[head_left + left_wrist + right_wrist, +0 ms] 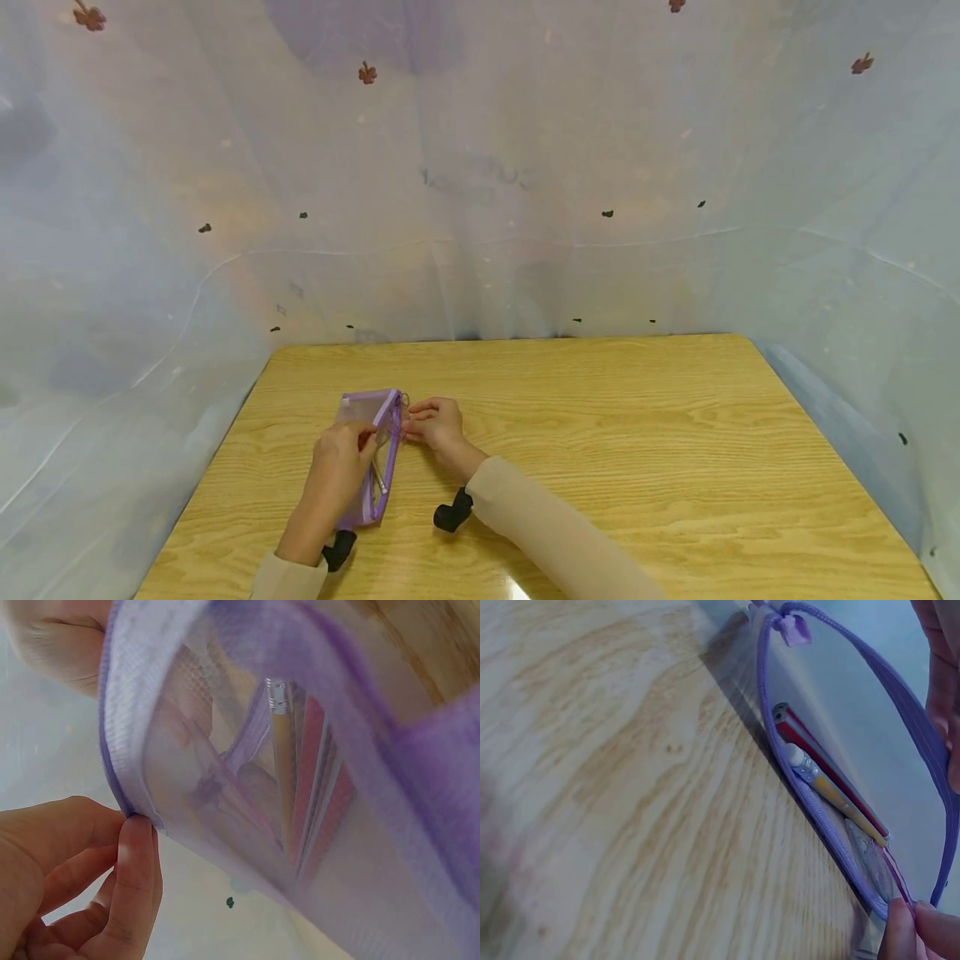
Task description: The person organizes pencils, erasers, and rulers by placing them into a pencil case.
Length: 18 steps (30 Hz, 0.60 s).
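A purple-trimmed see-through zip pouch (359, 407) lies on the table with its mouth spread apart. My left hand (339, 460) pinches one edge of the mouth between thumb and finger. At the far end, my right hand (441, 429) pinches a thin pink strip (896, 876) that reaches into the pouch; its kind is unclear. Inside lie a yellow pencil (838, 796) with a white eraser end and dark red striped pencils (821, 754). A clear piece (868, 857) shows beside the strip, partly hidden.
The wooden table (600, 433) extends to the right of both hands. A pale patterned curtain (480, 275) hangs behind and along the sides. Black wrist mounts (453, 511) sit under the cuffs. A small ring (406, 399) hangs at the pouch's far corner.
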Each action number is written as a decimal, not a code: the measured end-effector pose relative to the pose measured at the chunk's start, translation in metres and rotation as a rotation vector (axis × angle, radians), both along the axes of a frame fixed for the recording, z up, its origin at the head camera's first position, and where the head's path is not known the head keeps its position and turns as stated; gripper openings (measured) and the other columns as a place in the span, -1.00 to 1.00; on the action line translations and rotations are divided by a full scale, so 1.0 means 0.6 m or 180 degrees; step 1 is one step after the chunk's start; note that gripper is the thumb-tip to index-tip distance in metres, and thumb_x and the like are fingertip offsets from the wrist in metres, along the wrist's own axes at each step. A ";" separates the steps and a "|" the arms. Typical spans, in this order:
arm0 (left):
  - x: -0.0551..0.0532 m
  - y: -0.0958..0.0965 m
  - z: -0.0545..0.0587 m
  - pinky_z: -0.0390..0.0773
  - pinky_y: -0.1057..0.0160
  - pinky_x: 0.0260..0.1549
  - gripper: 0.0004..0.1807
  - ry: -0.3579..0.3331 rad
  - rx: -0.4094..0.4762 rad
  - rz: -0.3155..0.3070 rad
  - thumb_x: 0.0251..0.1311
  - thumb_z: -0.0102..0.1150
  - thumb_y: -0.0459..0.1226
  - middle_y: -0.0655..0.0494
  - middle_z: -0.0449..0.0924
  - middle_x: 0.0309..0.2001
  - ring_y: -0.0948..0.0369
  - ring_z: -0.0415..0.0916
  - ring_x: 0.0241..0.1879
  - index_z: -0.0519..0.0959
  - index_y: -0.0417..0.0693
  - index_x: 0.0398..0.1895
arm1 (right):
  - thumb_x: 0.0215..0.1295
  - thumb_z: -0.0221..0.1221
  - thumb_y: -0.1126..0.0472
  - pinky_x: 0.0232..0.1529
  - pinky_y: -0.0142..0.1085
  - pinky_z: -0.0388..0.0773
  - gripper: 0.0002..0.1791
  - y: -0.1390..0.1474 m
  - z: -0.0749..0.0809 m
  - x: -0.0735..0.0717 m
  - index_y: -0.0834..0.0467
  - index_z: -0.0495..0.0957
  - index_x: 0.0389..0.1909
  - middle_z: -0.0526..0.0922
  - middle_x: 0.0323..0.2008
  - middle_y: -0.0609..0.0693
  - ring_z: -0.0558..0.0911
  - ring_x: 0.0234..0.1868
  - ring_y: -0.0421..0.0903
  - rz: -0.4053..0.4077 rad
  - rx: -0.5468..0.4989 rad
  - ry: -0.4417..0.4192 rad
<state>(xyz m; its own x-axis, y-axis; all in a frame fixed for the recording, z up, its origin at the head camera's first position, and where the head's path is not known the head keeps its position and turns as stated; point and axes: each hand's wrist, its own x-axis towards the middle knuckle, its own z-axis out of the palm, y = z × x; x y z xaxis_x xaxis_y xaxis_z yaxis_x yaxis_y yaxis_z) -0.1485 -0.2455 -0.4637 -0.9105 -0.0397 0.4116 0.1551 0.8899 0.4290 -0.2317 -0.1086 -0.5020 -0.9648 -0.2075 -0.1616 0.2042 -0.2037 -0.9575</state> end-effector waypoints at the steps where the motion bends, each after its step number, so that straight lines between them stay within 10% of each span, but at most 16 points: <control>1: 0.000 0.000 0.000 0.60 0.13 -0.48 -0.92 -0.0006 0.0001 0.0004 0.16 0.35 -0.45 -0.13 0.64 -0.41 0.06 0.58 -0.43 0.70 -0.37 -0.32 | 0.09 0.23 0.71 -0.32 -0.07 0.69 -0.73 -0.001 0.000 0.000 0.58 0.54 -0.15 0.66 -0.37 0.40 0.73 -0.40 0.09 -0.0002 0.0028 0.0006; 18: 0.003 -0.002 0.000 0.58 0.12 -0.48 -0.93 0.0062 -0.0021 -0.0032 0.12 0.37 -0.47 -0.10 0.63 -0.43 0.08 0.56 -0.45 0.70 -0.36 -0.33 | 0.11 0.23 0.68 -0.37 -0.10 0.69 -0.73 -0.006 0.003 0.005 0.56 0.56 -0.13 0.68 -0.51 0.20 0.73 -0.45 0.08 0.0146 0.0167 -0.0041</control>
